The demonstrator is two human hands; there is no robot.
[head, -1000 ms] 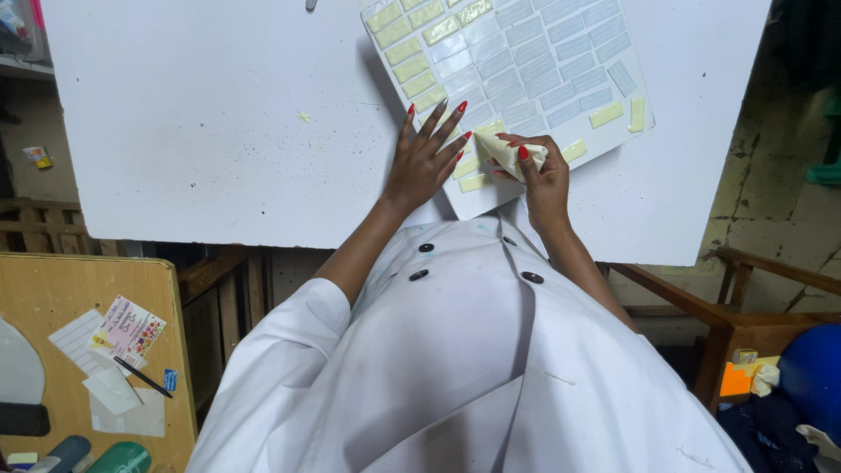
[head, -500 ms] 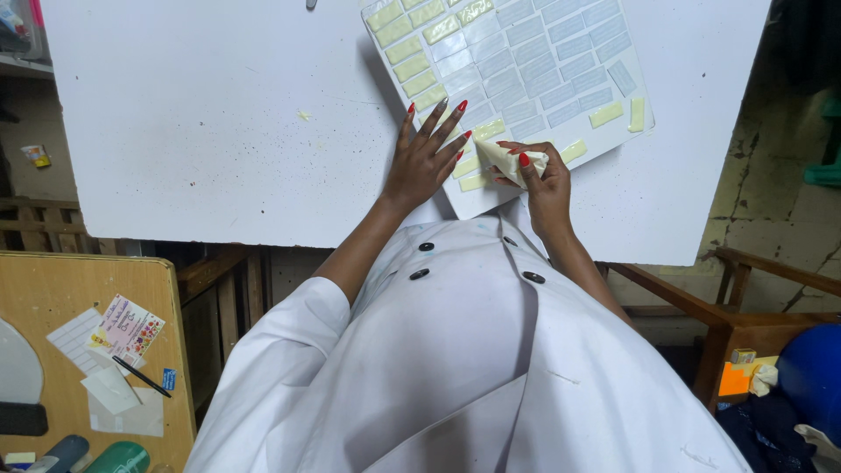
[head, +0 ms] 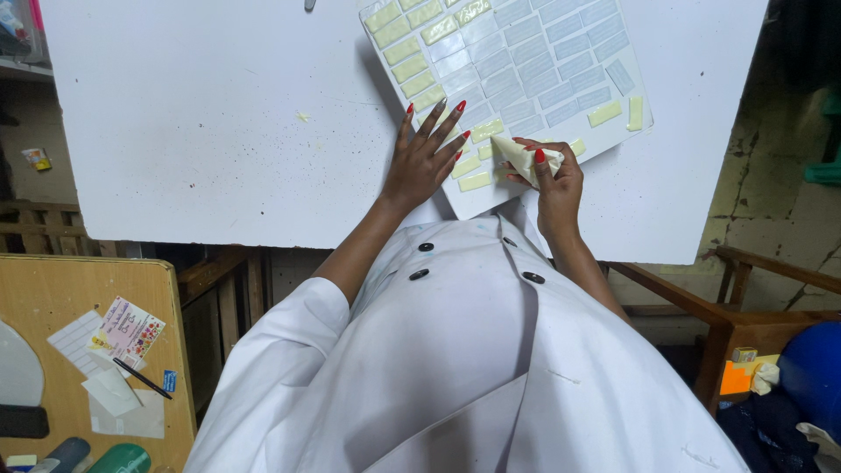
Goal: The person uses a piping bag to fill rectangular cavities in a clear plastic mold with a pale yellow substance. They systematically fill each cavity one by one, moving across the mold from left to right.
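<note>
A clear plastic mould tray (head: 543, 79) with many small rectangular cavities lies on the white table (head: 201, 123). Several cavities along its left and near edges hold pale yellow filling; the others look unfilled. My left hand (head: 425, 162) rests flat with fingers spread on the tray's near left corner. My right hand (head: 550, 180) grips a cream-coloured piping bag (head: 519, 156), whose pointed tip sits over a cavity at the tray's near edge. I wear a white buttoned coat (head: 473, 368).
A wooden side table (head: 79, 289) at lower left carries papers, a card (head: 127, 331), a pen (head: 140, 378) and two bottles. A wooden chair frame (head: 727, 324) stands at right beside blue and orange items. Small specks dot the white tabletop.
</note>
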